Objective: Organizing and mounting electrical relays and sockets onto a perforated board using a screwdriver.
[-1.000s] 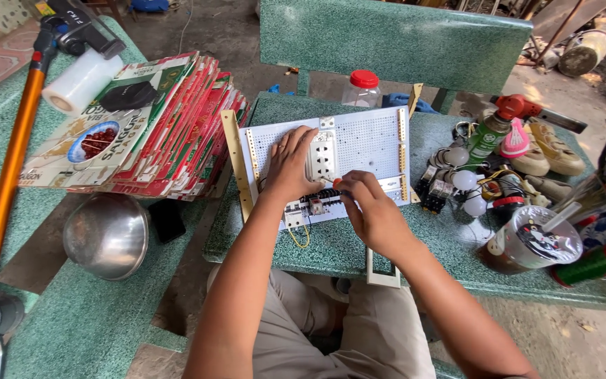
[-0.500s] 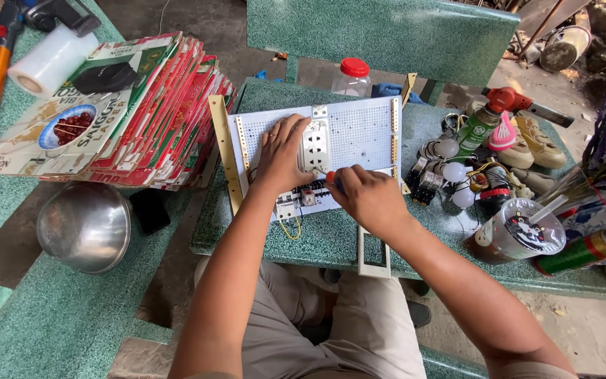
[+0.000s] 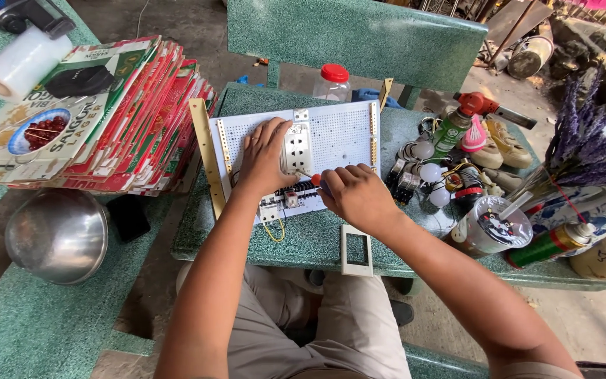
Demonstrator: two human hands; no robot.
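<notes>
A white perforated board (image 3: 338, 133) lies flat on a green stone table (image 3: 317, 242). My left hand (image 3: 264, 158) presses down on a white socket module (image 3: 296, 149) mounted on the board. My right hand (image 3: 352, 193) grips a screwdriver with a red handle (image 3: 314, 178), its tip at the socket's lower edge. A small circuit breaker (image 3: 280, 203) with yellow wires sits at the board's near edge, just under my hands.
A white faceplate frame (image 3: 356, 250) lies near the table's front edge. Bulbs and fittings (image 3: 429, 172), a lidded cup (image 3: 489, 228), spray cans (image 3: 545, 245) crowd the right. A stack of flattened cartons (image 3: 99, 119), a tape roll (image 3: 15, 63) and a steel bowl (image 3: 57, 235) are left.
The view has shifted slightly. My left hand stays on the socket module, and my right hand has moved a little closer to the socket with the screwdriver.
</notes>
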